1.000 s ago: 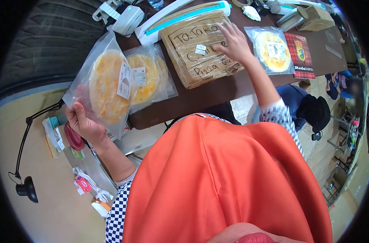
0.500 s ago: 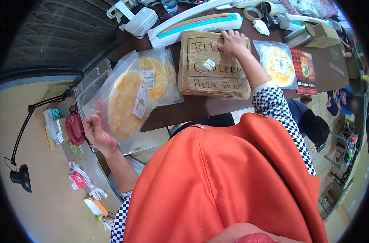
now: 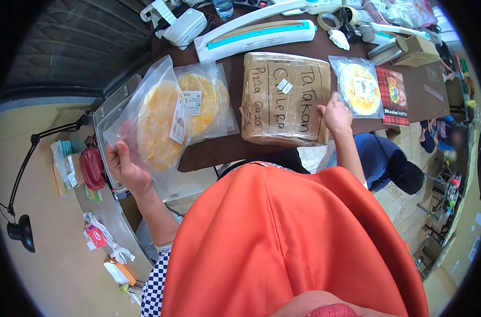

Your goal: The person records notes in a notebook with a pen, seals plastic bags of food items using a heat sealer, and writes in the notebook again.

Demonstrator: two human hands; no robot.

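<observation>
Here, head view: I see left hand (image 3: 125, 170) clasping lower corner of clear bagged yellow flatbread (image 3: 157, 122), lifted off table's left end. Right hand (image 3: 336, 113) curled around near right edge of flat wrapped cardboard parcel (image 3: 284, 99) lying on dark table (image 3: 240, 142). Handwriting on it: "Pizza", "Takan". Second bagged flatbread (image 3: 206, 100) beside parcel. Red tartan card (image 3: 393, 95) reads "Reda".
</observation>
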